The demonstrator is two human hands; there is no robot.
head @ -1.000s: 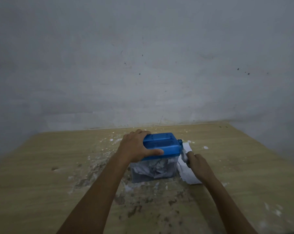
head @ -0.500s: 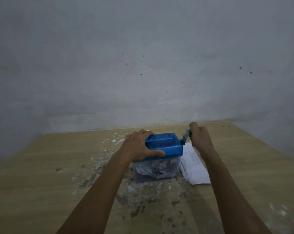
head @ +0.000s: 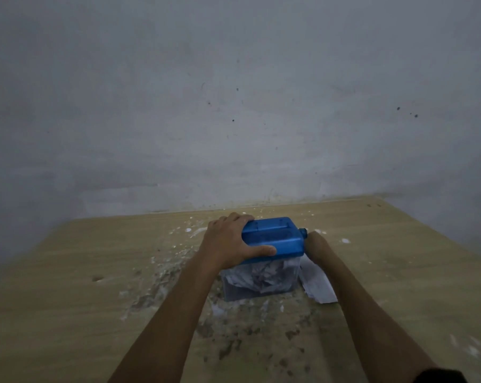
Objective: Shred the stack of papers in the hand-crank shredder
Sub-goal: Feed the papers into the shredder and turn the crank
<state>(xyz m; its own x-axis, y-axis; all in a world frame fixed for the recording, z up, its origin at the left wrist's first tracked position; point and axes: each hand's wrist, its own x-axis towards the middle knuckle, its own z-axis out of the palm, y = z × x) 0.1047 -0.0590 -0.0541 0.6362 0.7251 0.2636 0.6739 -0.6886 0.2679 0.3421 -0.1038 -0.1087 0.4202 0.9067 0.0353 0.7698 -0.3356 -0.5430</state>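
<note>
The shredder point(head: 272, 241) stands near the middle of the wooden tabletop point(head: 67, 299), close to the grey wall point(head: 233, 106). Its blue lid sits on a clear bin point(head: 261, 280) filled with crumpled paper shreds. The left hand point(head: 228, 244) grips the lid from the left end: the fingers point(head: 239, 218) curl over the far edge and the thumb lies along the near side. The right hand point(head: 315, 244) is just beside the right end of the shredder, below the blue crank hub point(head: 303, 233); its fingers are hidden behind the wrist, so I cannot tell whether they hold anything. The papers point(head: 318, 284) lie flat on the tabletop, touching the right side of the bin and partly under the right forearm. White scraps and dark stains are scattered across the tabletop around the shredder.
</note>
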